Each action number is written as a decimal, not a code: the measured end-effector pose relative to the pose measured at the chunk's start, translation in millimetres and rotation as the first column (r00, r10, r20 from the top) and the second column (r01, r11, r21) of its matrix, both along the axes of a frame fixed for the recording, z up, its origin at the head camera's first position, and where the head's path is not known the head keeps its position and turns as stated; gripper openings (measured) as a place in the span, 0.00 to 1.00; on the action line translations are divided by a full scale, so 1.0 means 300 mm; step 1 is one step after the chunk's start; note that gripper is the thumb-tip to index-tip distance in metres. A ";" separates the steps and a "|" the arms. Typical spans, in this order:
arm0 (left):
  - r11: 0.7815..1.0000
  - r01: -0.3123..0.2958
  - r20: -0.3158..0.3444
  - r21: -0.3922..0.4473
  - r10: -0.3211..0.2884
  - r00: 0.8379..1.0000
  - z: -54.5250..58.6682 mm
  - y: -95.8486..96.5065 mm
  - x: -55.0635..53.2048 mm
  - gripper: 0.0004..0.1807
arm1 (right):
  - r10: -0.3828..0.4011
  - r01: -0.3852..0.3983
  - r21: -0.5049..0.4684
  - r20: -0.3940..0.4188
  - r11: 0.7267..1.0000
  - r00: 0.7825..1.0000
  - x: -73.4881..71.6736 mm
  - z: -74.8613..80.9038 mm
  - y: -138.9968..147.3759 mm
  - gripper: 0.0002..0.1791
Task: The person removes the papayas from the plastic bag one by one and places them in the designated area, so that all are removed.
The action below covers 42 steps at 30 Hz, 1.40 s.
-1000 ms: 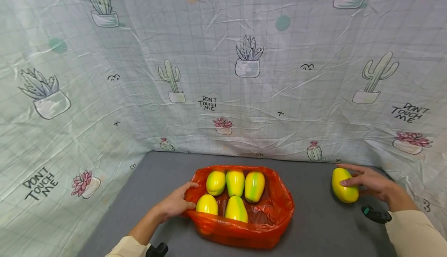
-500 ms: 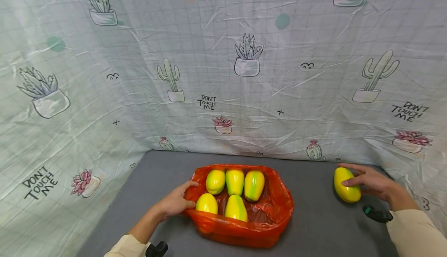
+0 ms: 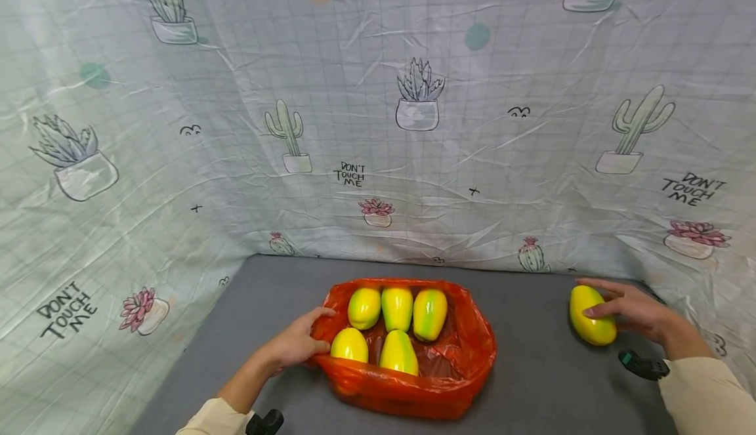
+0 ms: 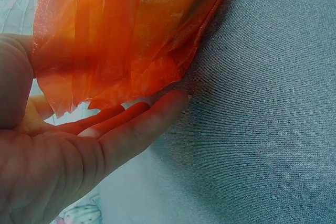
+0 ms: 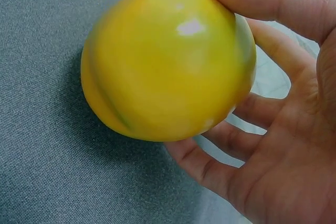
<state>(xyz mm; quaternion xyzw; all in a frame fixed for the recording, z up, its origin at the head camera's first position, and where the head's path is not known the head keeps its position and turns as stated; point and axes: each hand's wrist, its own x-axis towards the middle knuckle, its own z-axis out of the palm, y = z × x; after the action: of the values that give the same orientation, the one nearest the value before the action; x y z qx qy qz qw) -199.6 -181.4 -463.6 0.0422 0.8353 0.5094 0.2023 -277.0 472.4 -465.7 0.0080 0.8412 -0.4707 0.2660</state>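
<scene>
An orange-red plastic bag (image 3: pixel 407 394) lies with its mouth wide on the grey table, and several yellow-green mangoes (image 3: pixel 398 308) sit inside it in two rows. My left hand (image 3: pixel 293 343) holds the bag's left edge, the thumb over the rim; the left wrist view shows its fingers (image 4: pixel 142 135) stretched along the outside of the thin plastic (image 4: pixel 115 35). Off to the right of the bag, my right hand (image 3: pixel 640 313) grips another mango (image 3: pixel 592 317). Thumb on top and fingers underneath, it holds the glossy fruit (image 5: pixel 168 66) close over the table in the right wrist view.
Behind and beside the grey table (image 3: pixel 520 363) hangs a pale sheet (image 3: pixel 461 159) printed with cacti and lettering. A dark strap device (image 3: pixel 644 365) sits on the right wrist, and another dark device (image 3: pixel 266 423) on the left.
My right hand has moved slightly to the right with the mango in its grip. The left hand, the bag and the mangoes in it stay in place.
</scene>
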 end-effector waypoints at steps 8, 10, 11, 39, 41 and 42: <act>1.000 0.004 0.006 0.015 -0.004 1.000 -0.008 0.002 -0.002 0.36 | -0.001 0.001 0.013 0.014 1.000 1.000 -0.003 -0.010 0.017 0.48; 1.000 0.005 0.001 0.014 -0.005 1.000 -0.007 0.002 -0.002 0.36 | -0.003 0.003 0.016 0.017 1.000 1.000 -0.003 -0.010 0.019 0.47; 1.000 0.002 0.004 0.013 -0.002 1.000 -0.006 0.002 -0.001 0.36 | -0.004 0.004 0.014 0.018 1.000 1.000 -0.003 -0.010 0.020 0.47; 1.000 -0.022 0.011 0.011 0.021 1.000 -0.003 -0.004 0.001 0.36 | -0.015 0.015 0.001 0.024 1.000 1.000 -0.015 -0.012 0.042 0.42; 1.000 -0.024 0.013 0.006 0.024 1.000 -0.002 -0.004 0.002 0.36 | -0.016 0.016 0.000 0.031 1.000 0.999 -0.014 -0.014 0.042 0.42; 1.000 -0.024 0.013 0.004 0.023 1.000 -0.002 -0.004 0.001 0.36 | -0.017 0.017 0.001 0.032 1.000 0.999 -0.014 -0.014 0.042 0.42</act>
<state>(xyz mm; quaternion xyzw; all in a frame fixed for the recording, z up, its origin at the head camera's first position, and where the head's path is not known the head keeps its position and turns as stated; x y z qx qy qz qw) -199.2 -182.6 -464.2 0.0295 0.8333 0.5138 0.2017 -281.2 484.9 -470.0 0.0226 0.8369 -0.4723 0.2756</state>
